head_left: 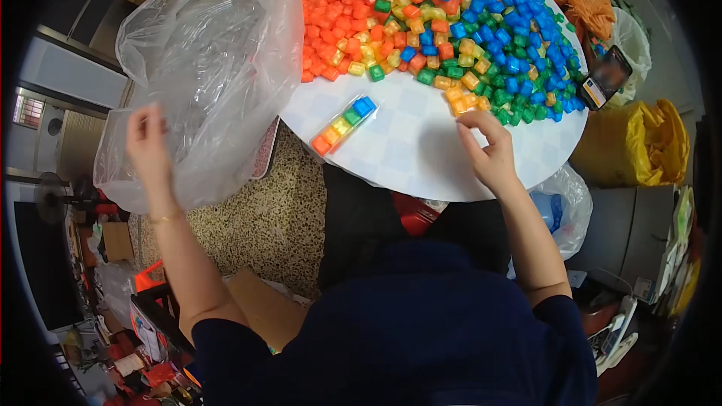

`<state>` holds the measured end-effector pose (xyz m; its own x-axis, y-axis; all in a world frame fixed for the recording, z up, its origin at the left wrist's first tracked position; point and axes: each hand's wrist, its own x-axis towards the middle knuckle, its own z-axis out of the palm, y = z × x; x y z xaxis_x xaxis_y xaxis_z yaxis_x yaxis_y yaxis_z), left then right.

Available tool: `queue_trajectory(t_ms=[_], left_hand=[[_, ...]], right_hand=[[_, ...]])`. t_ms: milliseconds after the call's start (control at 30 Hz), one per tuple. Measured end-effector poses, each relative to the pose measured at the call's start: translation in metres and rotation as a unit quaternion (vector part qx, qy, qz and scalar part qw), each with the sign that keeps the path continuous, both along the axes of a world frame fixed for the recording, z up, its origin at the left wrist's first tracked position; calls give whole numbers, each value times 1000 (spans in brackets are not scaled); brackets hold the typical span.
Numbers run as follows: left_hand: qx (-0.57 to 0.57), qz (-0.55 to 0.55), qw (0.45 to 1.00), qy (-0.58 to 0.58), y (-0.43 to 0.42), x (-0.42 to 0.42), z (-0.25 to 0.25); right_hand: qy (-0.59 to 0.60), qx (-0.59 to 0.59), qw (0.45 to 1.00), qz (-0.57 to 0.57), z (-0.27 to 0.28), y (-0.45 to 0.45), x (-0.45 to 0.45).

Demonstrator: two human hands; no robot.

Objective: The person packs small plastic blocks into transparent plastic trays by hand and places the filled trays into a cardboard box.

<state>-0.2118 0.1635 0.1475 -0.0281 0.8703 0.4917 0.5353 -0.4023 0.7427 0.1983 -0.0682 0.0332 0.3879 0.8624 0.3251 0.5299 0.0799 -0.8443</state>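
My left hand is raised in front of a large clear plastic bag. Motion smears its fingers, so their state is unclear. On the right of the round white table, my right hand has its fingers curled, with thumb and fingertips close together. The tips are at a few orange-yellow translucent cubes on the near edge of the pile; anything between them is hidden. A small clear packet lies between my hands, holding a row of red-orange, orange, yellow, green and blue cubes.
Loose cubes cover the table's far side: red-orange at left, blue and green at right. A phone stands at the right edge, near a yellow bag. Another clear bag is below the table.
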Motion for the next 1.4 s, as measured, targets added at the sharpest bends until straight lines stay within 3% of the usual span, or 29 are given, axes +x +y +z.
queue_trajectory(t_ms=[33,100,133,167,200,233,300,367,433,500,567,633,667,733,900,967,1033,1100,1200,1333,1400], left_hand=[[-29,-125,991,-21,-31,43,0],[-199,-438,872,-93,-94,118,-8],[-268,-490,829,-37,-112,140,-15],[-289,-522,802,-15,-120,156,-26],[-300,-510,802,-85,-121,166,-48],[-310,-498,795,-154,-121,175,-69],[-329,-462,811,-142,-130,188,-83],[-350,-424,824,-136,-144,194,-102],[-372,-377,811,-247,-154,199,-121],[-394,-347,776,-349,-161,206,-121],[-384,-360,784,-329,-160,205,-122],[-467,-375,699,-391,-166,201,-106],[-469,-381,695,-389,-168,201,-104],[-424,-461,732,-267,-170,199,-102],[-454,-472,702,-279,-167,191,-109],[-452,-478,709,-253,-168,187,-116],[-459,-458,710,-275,-171,185,-121],[-465,-438,710,-297,-171,185,-122],[-458,-412,706,-350,-170,187,-118],[-457,-404,704,-364,-173,184,-115],[-453,-411,713,-343,-173,183,-115]], right_hand=[[0,-1,1000,2,11,7,-15],[-41,134,990,-18,40,18,-39],[-56,179,982,-25,51,19,-43],[-79,139,982,104,60,16,-42],[-102,96,964,227,65,12,-40],[-106,95,965,219,60,6,-36],[-15,-109,950,291,40,-9,-27],[43,-96,956,273,26,-20,-32],[75,-3,952,296,5,-21,-41],[264,-28,932,249,-2,-25,-59],[324,-71,914,231,4,-25,-64],[308,-42,927,208,12,-24,-60],[224,-68,947,221,13,-24,-55],[97,-64,967,229,15,-23,-55],[96,-88,948,291,21,-28,-45],[181,-99,938,277,15,-30,-43],[160,-82,943,279,13,-25,-39],[4,13,961,277,15,-17,-35],[-19,10,955,295,22,-9,-39],[37,-106,941,320,31,-12,-42],[179,-178,903,348,26,-15,-36]])
